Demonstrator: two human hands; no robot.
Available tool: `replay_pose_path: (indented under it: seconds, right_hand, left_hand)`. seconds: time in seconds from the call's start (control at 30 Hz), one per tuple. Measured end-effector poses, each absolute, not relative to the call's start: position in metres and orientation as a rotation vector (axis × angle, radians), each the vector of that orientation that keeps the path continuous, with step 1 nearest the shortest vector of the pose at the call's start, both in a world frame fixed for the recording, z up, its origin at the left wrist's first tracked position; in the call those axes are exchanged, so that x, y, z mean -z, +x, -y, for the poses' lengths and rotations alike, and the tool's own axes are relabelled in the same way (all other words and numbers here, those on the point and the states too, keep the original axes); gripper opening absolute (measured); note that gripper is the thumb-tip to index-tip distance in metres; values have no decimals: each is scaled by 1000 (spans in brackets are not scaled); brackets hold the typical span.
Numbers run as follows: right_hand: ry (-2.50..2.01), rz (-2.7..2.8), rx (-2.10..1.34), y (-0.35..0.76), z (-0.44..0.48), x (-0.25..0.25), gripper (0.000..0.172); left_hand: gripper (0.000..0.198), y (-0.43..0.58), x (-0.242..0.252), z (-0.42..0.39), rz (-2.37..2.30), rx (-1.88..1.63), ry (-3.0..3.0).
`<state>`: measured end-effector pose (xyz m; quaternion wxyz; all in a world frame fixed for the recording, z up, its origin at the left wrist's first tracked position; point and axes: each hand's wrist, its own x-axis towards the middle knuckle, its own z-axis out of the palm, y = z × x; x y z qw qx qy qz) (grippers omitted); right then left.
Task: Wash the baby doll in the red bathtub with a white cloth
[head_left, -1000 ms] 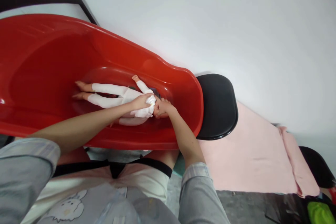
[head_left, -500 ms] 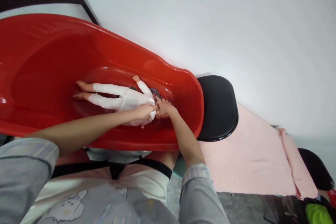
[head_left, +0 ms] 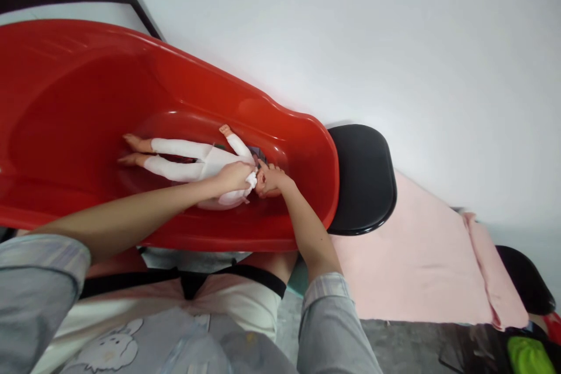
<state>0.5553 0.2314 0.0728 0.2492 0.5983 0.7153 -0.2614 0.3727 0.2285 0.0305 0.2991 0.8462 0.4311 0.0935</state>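
A baby doll (head_left: 184,159) in white clothing lies on its back inside a long red plastic tub (head_left: 79,82), feet pointing left. My left hand (head_left: 233,176) presses a small white cloth (head_left: 250,180) against the doll's upper chest, near the neck. My right hand (head_left: 268,180) cups the doll's head, which is mostly hidden under my fingers. Both of my forearms reach over the tub's near rim.
A black stool seat (head_left: 363,178) stands right behind the tub's right end. A pink towel (head_left: 416,263) is spread out to the right, with a second black seat (head_left: 528,277) beyond it. A pale wall fills the background. My apron (head_left: 144,327) is at the bottom.
My left hand with the cloth has slid slightly along the doll's chest and neck, bunching the cloth smaller. My right hand stays on the head.
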Motion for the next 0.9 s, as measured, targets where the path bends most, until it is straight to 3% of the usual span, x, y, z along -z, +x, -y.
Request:
replay_pose_path:
  seconds: [0.33, 0.6, 0.9]
  right_hand:
    - [1631, -1952, 720, 557, -232, -70, 150]
    - [1612, -1951, 706, 554, -231, -75, 144]
    - [1614, -1954, 735, 554, -234, -69, 148]
  left_hand:
    - [49, 363, -4, -255, -1421, -616, 1800]
    - [64, 370, -4, -251, -1167, -438, 2025]
    - [39, 372, -22, -234, -1119, -87, 2370]
